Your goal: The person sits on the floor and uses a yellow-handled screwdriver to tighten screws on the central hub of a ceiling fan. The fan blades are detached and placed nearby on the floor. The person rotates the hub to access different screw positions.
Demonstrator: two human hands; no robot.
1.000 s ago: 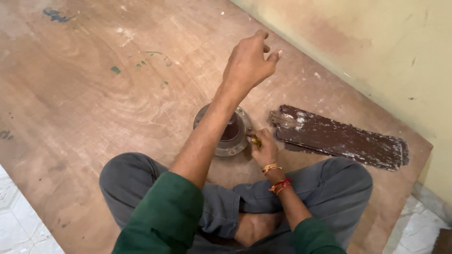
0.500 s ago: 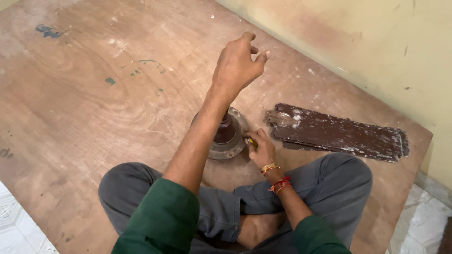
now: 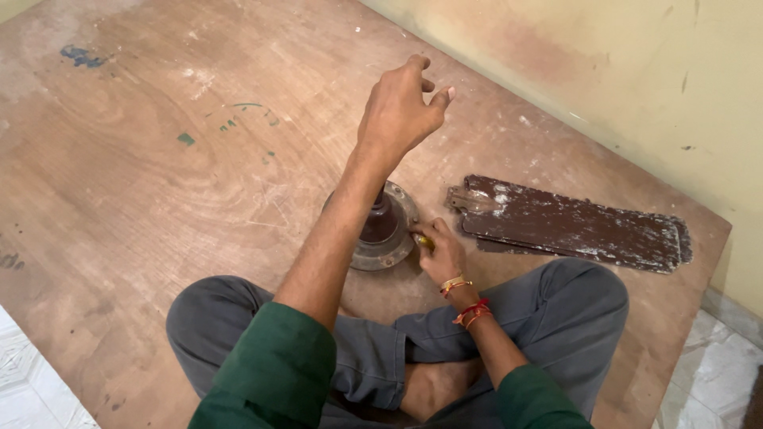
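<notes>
Plywood floor [image 3: 143,199] bears one motor hub [image 3: 387,230] (right hand [image 3: 441,256] pinching a yellow tool [image 3: 424,241]), left hand [image 3: 400,111] empty, loosely curled

We find no packages, labels, signs or screens in this view; nothing here carries a wrapper, a sticker, a printed panel or a display.
</notes>
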